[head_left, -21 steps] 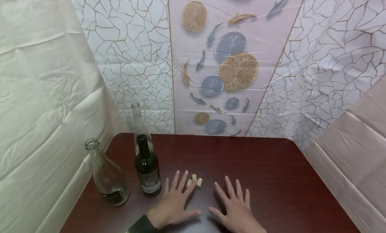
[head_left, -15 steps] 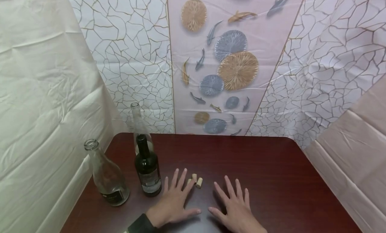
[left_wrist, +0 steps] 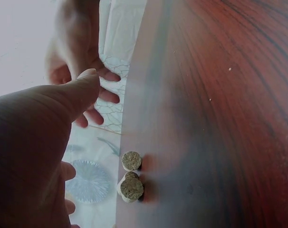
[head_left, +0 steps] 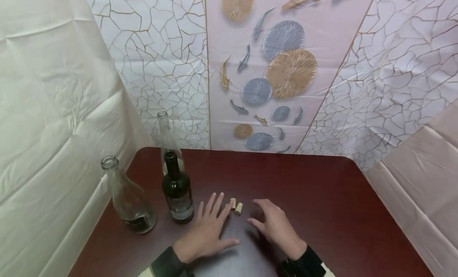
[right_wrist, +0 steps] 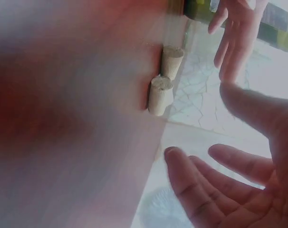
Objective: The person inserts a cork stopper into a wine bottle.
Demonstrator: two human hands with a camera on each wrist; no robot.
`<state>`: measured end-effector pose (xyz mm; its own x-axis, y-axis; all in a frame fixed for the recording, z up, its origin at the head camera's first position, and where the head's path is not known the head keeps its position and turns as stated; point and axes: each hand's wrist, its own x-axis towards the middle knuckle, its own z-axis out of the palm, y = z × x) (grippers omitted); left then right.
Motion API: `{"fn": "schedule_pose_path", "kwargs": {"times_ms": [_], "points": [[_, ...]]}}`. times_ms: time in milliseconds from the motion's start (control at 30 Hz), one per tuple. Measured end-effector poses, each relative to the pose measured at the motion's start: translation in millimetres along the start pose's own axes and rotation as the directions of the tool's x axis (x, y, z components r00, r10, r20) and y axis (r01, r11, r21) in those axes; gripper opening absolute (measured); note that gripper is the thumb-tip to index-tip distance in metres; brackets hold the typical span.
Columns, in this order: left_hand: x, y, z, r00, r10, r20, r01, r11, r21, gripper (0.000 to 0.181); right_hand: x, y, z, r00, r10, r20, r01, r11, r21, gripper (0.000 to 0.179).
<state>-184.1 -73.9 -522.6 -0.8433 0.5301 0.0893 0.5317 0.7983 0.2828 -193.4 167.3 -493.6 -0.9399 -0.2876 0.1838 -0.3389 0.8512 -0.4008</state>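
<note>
Three corks stand close together near the table's middle: a nearer cork (head_left: 238, 208), another cork (head_left: 233, 203) touching or just beside it, and a third mostly hidden by my left fingers in the head view. My left hand (head_left: 205, 233) hovers palm down with fingers spread, its index fingertip close to the corks in that view. To their right is my right hand (head_left: 277, 225), fingers bent and thumb held apart, with nothing between them. In the right wrist view, a cork (right_wrist: 172, 61) and a nearer cork (right_wrist: 158, 96) stand upright, apart from the right fingertips.
A dark green wine bottle (head_left: 177, 193) stands left of my left hand. Behind it is a clear glass bottle (head_left: 166, 137), and another clear bottle (head_left: 130, 201) stands further left. Patterned cloth (head_left: 171, 62) hangs behind the dark red table (head_left: 322, 213).
My right hand has moved forward, its spread fingers now drawn together and bent. The left hand stays spread in about the same place. The head view has tilted slightly down.
</note>
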Motion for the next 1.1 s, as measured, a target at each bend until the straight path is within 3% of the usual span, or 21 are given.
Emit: {"fn": "schedule_pose_path", "kwargs": {"times_ms": [100, 200, 467, 633, 833, 967, 1100], "points": [[3.0, -1.0, -7.3, 1.0, 0.002, -0.003, -0.002, 1.0, 0.028, 0.103, 18.8, -3.3, 2.0, 0.999, -0.026, -0.047, 0.026, 1.0, 0.002, 0.051], [5.3, -3.0, -12.4, 1.0, 0.012, -0.017, -0.011, 0.999, 0.047, 0.103, 35.7, -5.8, 5.0, 0.998, -0.039, -0.04, 0.039, 0.999, -0.006, 0.043], [6.3, -2.5, -16.0, 1.0, 0.015, 0.006, -0.015, 1.0, 0.004, 0.101, 63.6, -9.6, 12.6, 0.993, -0.029, 0.117, 0.026, 0.999, 0.029, 0.027], [2.0, -1.8, -14.0, 0.999, 0.032, 0.023, -0.031, 0.999, -0.041, 0.1, 65.6, -10.5, 19.1, 0.979, 0.003, 0.205, -0.009, 0.999, 0.031, 0.021], [-1.7, -0.4, -10.2, 0.998, 0.056, 0.01, -0.054, 0.993, -0.107, 0.1, 63.8, -11.2, 23.2, 0.977, 0.011, 0.213, -0.019, 0.999, 0.034, 0.019], [-2.3, 0.3, -7.3, 0.998, 0.048, -0.035, -0.053, 0.99, -0.128, 0.1, 61.8, -11.2, 24.8, 0.979, 0.003, 0.203, -0.01, 0.999, 0.033, 0.019], [-2.2, 1.6, -7.3, 0.991, 0.033, -0.126, -0.052, 0.988, -0.149, 0.095, 56.8, -11.8, 23.0, 0.987, -0.027, 0.159, 0.018, 0.998, 0.06, 0.02]]}}
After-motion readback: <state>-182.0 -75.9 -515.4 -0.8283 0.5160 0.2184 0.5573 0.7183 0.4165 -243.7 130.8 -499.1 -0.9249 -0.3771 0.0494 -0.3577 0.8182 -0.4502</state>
